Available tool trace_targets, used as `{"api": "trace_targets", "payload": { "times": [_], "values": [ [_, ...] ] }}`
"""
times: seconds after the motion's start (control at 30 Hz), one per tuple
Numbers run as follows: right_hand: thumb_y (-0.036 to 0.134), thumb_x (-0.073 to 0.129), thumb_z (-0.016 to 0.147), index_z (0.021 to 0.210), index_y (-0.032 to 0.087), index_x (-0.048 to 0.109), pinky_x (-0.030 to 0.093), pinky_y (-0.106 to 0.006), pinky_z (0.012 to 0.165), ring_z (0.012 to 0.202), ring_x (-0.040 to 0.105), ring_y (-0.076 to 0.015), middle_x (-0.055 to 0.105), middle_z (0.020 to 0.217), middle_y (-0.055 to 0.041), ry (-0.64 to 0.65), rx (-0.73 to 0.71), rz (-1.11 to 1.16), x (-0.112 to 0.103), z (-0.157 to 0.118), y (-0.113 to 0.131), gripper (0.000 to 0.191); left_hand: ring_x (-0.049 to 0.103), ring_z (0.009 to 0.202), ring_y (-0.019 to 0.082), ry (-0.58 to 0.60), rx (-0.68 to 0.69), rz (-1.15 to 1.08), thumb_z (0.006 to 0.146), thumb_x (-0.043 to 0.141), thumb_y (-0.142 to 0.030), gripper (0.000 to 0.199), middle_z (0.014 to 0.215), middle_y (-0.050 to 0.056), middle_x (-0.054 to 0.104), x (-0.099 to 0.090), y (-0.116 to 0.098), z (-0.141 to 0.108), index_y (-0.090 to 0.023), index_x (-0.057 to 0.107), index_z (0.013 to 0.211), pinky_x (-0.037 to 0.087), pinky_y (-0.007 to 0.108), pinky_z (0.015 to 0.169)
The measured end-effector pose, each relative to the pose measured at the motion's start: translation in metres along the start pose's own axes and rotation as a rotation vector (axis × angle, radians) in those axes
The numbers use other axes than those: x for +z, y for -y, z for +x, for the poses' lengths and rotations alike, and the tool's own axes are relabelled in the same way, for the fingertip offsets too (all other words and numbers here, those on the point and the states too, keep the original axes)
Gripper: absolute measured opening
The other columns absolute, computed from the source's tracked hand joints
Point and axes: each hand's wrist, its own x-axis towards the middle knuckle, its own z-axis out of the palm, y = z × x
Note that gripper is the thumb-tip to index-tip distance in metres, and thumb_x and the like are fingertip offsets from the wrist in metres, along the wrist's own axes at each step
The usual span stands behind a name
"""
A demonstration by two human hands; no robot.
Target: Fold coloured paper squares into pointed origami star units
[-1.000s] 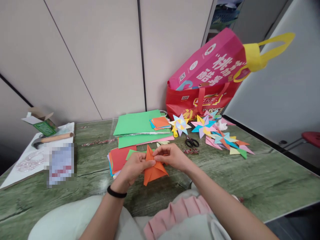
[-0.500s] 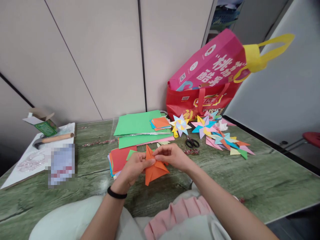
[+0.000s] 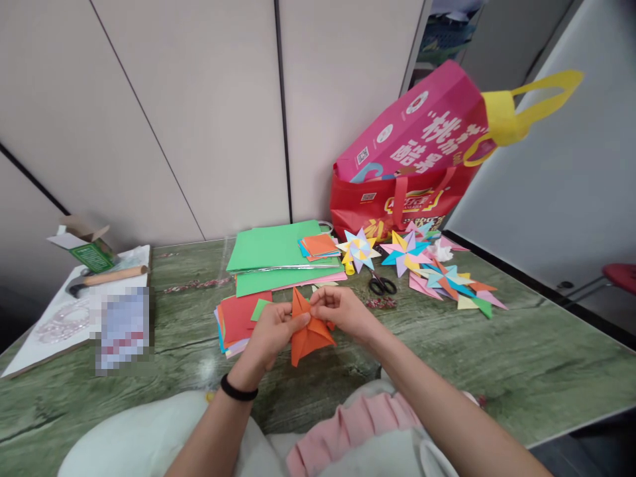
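A piece of folded orange paper, pointed at the top and flared below, is held up over the table's near side. My left hand grips its left edge, thumb across the front and fingers behind. At its upper right, my right hand pinches the paper between thumb and fingertips. Just behind my left hand lies a stack of coloured sheets, red on top, with a small green piece on it. The far side of the orange paper is hidden from me.
Green sheets bear small orange squares. Black scissors lie near folded paper stars. A red bag stands behind. On the left are a hammer, a white board and a green box.
Both hands and the orange paper have shifted very slightly to the right. The grip on the paper looks the same, and the things on the table have stayed put.
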Motion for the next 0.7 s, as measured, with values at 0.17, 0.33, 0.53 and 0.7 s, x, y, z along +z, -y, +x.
{"api": "trace_targets", "payload": {
  "times": [0.17, 0.33, 0.53, 0.7],
  "values": [
    [0.013, 0.055, 0.053, 0.074, 0.017, 0.057, 0.038, -0.019, 0.051, 0.056, 0.051, -0.0079, 0.059, 0.064, 0.0034, -0.012, -0.025, 0.051, 0.0, 0.001, 0.0, 0.021, 0.053, 0.05, 0.012, -0.108, 0.007, -0.037, 0.049, 0.075, -0.036, 0.032, 0.057, 0.003, 0.063, -0.003, 0.002, 0.002, -0.01, 0.065, 0.065, 0.038, 0.022, 0.049],
    [0.019, 0.055, 0.058, 0.064, 0.015, 0.058, 0.029, -0.018, 0.044, 0.045, 0.041, -0.0055, 0.052, 0.051, 0.0052, -0.007, 0.02, -0.104, 0.001, 0.002, 0.002, 0.008, 0.052, 0.048, 0.011, -0.136, 0.051, -0.096, 0.05, 0.075, -0.033, 0.03, 0.056, 0.002, 0.063, -0.006, 0.003, 0.003, -0.01, 0.067, 0.067, 0.038, 0.021, 0.048],
    [0.013, 0.049, 0.058, 0.058, 0.016, 0.056, 0.031, -0.018, 0.042, 0.042, 0.045, -0.0061, 0.052, 0.047, 0.0057, -0.019, 0.104, -0.09, 0.003, 0.0, 0.006, 0.008, 0.051, 0.045, 0.011, -0.218, 0.085, -0.107, 0.049, 0.074, -0.033, 0.027, 0.053, 0.001, 0.062, -0.006, 0.001, 0.003, -0.011, 0.065, 0.063, 0.037, 0.02, 0.044],
    [0.013, 0.053, 0.057, 0.06, 0.015, 0.057, 0.038, -0.018, 0.044, 0.043, 0.051, -0.0078, 0.056, 0.047, 0.0046, -0.031, 0.108, -0.036, -0.001, 0.002, 0.001, 0.005, 0.053, 0.045, 0.012, -0.385, 0.137, -0.204, 0.047, 0.076, -0.034, 0.028, 0.049, -0.001, 0.059, -0.019, -0.007, 0.003, -0.013, 0.061, 0.06, 0.041, 0.022, 0.044]
  ]
}}
